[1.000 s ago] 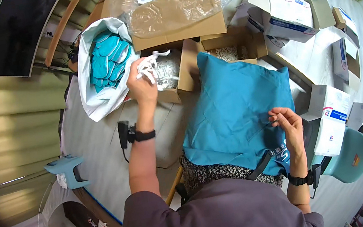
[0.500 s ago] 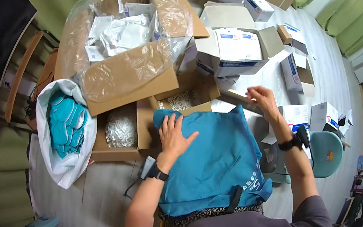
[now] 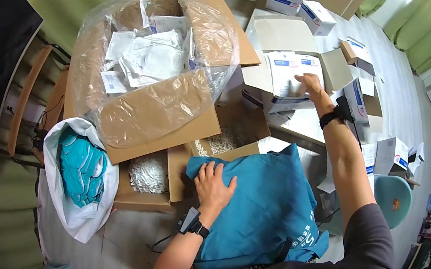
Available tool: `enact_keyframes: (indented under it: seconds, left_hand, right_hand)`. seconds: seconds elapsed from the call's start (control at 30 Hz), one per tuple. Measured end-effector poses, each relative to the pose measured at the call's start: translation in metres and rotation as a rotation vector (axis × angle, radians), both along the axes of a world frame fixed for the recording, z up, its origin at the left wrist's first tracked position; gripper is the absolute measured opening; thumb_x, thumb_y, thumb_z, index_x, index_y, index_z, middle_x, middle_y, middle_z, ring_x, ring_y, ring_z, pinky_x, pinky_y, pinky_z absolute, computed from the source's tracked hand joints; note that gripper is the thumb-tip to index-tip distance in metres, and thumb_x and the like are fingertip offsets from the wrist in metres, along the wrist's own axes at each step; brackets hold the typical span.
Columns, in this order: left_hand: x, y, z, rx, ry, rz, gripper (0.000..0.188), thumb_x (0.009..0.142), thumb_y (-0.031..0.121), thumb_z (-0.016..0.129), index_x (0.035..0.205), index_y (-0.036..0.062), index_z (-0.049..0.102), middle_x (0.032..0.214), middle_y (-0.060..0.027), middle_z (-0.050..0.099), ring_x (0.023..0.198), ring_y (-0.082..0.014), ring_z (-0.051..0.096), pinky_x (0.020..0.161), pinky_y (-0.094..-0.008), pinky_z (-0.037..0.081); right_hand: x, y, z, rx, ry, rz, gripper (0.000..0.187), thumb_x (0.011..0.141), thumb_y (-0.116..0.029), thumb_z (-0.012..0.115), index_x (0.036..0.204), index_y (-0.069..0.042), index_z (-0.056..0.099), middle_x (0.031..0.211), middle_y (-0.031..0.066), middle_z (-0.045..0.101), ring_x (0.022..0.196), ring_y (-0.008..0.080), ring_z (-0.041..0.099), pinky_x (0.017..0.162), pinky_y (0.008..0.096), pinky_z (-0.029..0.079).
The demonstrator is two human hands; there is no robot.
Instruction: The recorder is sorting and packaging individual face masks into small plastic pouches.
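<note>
A teal cloth (image 3: 259, 206), with white lettering and a dark strap near its lower edge, lies across my lap. My left hand (image 3: 213, 189) rests on its upper left part with the fingers spread. At the right, my right hand (image 3: 311, 85) reaches over an open white carton (image 3: 289, 29). Its thumb and fingers are bent but apart, at the near edge of the flat white packets (image 3: 287, 71) in that carton. Whether the fingertips touch a packet is hard to see.
A large plastic-lined carton (image 3: 160, 137) of white packets stands ahead. Below it, smaller brown boxes (image 3: 176, 168) hold white pieces. A white sack (image 3: 76, 227) of teal items is at the left. A blue stool (image 3: 395, 199) and several white cartons (image 3: 317, 16) are at the right.
My right hand has moved forward from beside the teal cloth to the packets in the open white carton. The left hand stays on the cloth. The view has shifted slightly.
</note>
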State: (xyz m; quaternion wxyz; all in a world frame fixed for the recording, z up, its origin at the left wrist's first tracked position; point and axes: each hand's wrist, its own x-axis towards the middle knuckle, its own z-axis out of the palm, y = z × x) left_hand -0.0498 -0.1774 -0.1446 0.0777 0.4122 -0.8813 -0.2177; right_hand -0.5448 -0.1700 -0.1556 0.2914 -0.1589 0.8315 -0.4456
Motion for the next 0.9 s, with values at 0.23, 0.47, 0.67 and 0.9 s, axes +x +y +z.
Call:
enact_keyframes:
  seconds: [0.23, 0.47, 0.67, 0.9]
  left_hand:
    - [-0.005, -0.005, -0.004, 0.001, -0.009, -0.013, 0.054, 0.082, 0.044, 0.069, 0.122, 0.008, 0.062, 0.134, -0.014, 0.054, 0.13, -0.0346, 0.043, 0.102, -0.049, 0.038]
    - [-0.009, -0.002, -0.004, -0.026, 0.014, -0.01, 0.051, 0.081, 0.043, 0.071, 0.119, 0.0087, 0.064, 0.131, -0.0126, 0.056, 0.128, -0.0329, 0.045, 0.102, -0.0478, 0.038]
    - [-0.015, 0.001, -0.001, -0.033, 0.04, -0.014, 0.05, 0.081, 0.04, 0.072, 0.119, 0.0094, 0.064, 0.129, -0.0122, 0.057, 0.125, -0.0312, 0.047, 0.1, -0.0468, 0.04]
    - [0.002, 0.015, -0.009, -0.127, 0.155, 0.011, 0.042, 0.087, 0.035, 0.067, 0.119, 0.0074, 0.065, 0.131, -0.0143, 0.057, 0.129, -0.0341, 0.045, 0.105, -0.0497, 0.036]
  right_hand:
    - [0.01, -0.016, -0.005, -0.235, -0.013, -0.083, 0.056, 0.073, -0.014, 0.08, 0.12, 0.011, 0.061, 0.11, 0.0208, 0.066, 0.102, 0.0288, 0.06, 0.092, 0.038, 0.044]
    - [0.023, -0.012, 0.018, -0.323, -0.087, -0.05, 0.032, 0.075, -0.01, 0.081, 0.104, -0.001, 0.071, 0.098, 0.0077, 0.07, 0.096, 0.0181, 0.061, 0.088, 0.0322, 0.044]
    - [0.018, 0.015, 0.056, -0.937, -0.006, -0.244, 0.036, 0.085, -0.011, 0.075, 0.116, -0.001, 0.062, 0.112, 0.0057, 0.067, 0.099, 0.0177, 0.063, 0.092, 0.0321, 0.047]
    - [0.164, 0.1, 0.1, -1.017, -0.49, -0.007, 0.04, 0.099, -0.016, 0.056, 0.131, 0.006, 0.05, 0.125, 0.0133, 0.063, 0.11, 0.0242, 0.064, 0.098, 0.0372, 0.05]
